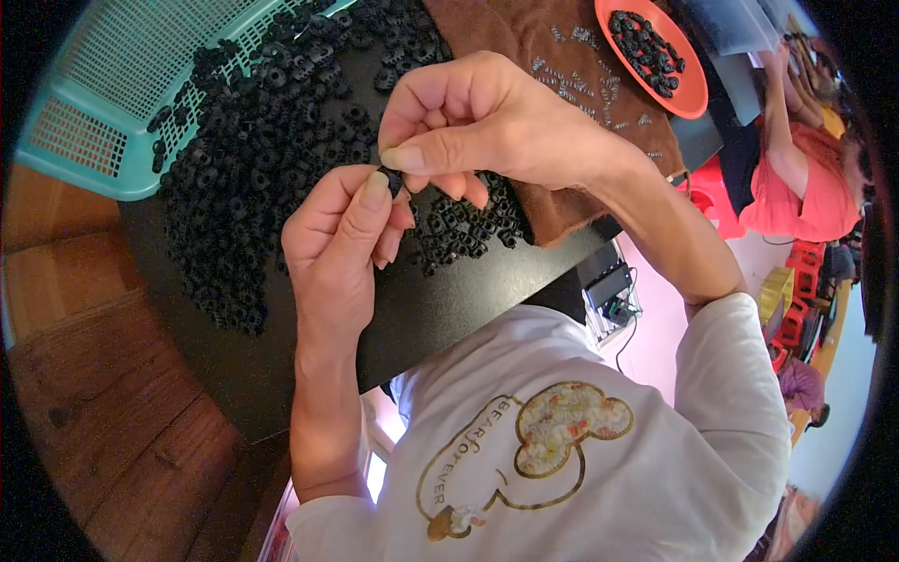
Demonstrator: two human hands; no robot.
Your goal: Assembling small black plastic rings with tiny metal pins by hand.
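My left hand point(337, 234) pinches a small black plastic part point(393, 182) between thumb and fingers. My right hand point(482, 126) meets it from above, thumb and forefinger closed at the same part; most of the part is hidden by the fingertips. Under and left of the hands spreads a large heap of black ridged plastic pieces point(239, 192). A smaller group of square-looking black pieces point(468, 225) lies just below my right hand. Small metal springs point(576, 89) are scattered on a brown cloth point(478, 23) to the right.
A teal mesh basket point(80, 112) stands at the far left, black pieces spilling at its edge. An orange-red plate point(690, 101) of black parts sits at the far right beside a clear plastic bin point(735, 23). Another person in a red shirt point(796, 192) works beyond the dark table point(421, 328).
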